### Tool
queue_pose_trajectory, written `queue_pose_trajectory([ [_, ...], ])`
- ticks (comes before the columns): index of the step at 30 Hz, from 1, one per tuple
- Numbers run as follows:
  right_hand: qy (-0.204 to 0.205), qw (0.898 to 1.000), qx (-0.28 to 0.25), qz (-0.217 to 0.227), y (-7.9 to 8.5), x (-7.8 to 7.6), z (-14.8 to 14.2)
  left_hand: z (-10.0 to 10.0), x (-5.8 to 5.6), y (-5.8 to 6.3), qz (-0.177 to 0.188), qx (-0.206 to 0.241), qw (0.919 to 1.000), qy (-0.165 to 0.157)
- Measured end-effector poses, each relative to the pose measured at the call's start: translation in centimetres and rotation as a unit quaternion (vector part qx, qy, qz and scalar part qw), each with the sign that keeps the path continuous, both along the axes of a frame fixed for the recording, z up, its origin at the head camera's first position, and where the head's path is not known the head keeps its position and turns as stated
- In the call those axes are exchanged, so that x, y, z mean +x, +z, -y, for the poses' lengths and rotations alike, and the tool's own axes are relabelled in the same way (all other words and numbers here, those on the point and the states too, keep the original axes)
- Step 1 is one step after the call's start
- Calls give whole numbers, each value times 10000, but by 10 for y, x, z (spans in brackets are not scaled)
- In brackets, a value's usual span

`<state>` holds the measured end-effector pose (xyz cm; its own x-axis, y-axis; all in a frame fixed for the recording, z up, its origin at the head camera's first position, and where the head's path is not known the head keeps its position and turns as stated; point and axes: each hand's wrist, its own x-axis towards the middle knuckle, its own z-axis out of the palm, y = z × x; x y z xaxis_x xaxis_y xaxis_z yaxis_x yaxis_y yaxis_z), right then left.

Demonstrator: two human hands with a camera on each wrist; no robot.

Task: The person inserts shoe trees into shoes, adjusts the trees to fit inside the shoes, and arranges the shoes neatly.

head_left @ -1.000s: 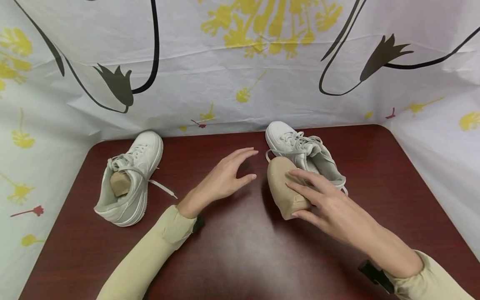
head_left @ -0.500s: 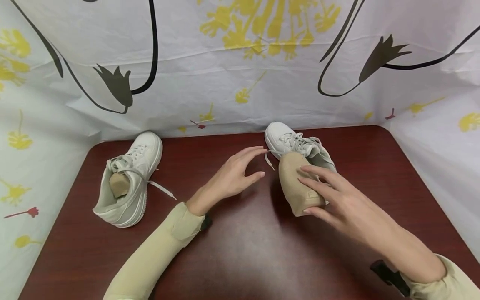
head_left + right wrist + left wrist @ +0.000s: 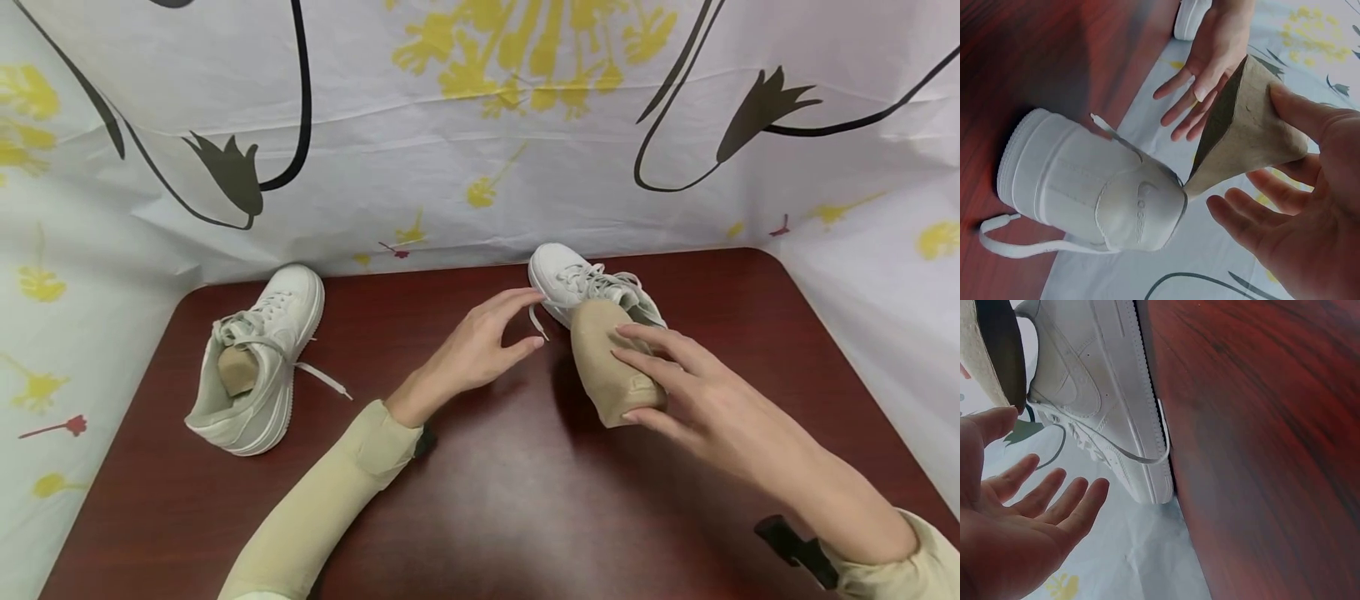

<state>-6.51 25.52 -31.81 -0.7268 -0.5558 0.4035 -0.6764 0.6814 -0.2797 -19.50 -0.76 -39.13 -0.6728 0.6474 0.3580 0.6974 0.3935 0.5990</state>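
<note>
My right hand (image 3: 712, 408) grips a tan molded-cardboard shoe insert (image 3: 607, 358) by its thick end, thumb on one side and fingers over the top. In the right wrist view the insert (image 3: 1260, 119) is tilted, with its dark hollow underside showing. It is held above a white lace-up sneaker (image 3: 555, 271), overlapping the shoe's opening in the head view. The sneaker's heel (image 3: 1141, 212) shows below the insert in the right wrist view. My left hand (image 3: 483, 346), fingers spread and holding nothing, hovers beside the sneaker's loose lace (image 3: 1141, 459).
A second white sneaker (image 3: 294, 300) stands at the left with a similar tan insert (image 3: 237, 371) inside and its lace (image 3: 324, 379) trailing on the table. The dark red tabletop (image 3: 480, 500) meets a patterned white cloth (image 3: 420, 167) at the back and sides.
My right hand has carried the insert rightward and slightly farther back, over the right sneaker's opening. My left hand has followed to the right, still spread.
</note>
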Motion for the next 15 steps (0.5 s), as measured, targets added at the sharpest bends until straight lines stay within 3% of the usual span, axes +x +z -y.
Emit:
queue_pose_trajectory([
  [15, 202, 9996, -196, -63, 8, -5, -17, -26, -3, -5, -102, 137, 9998, -96],
])
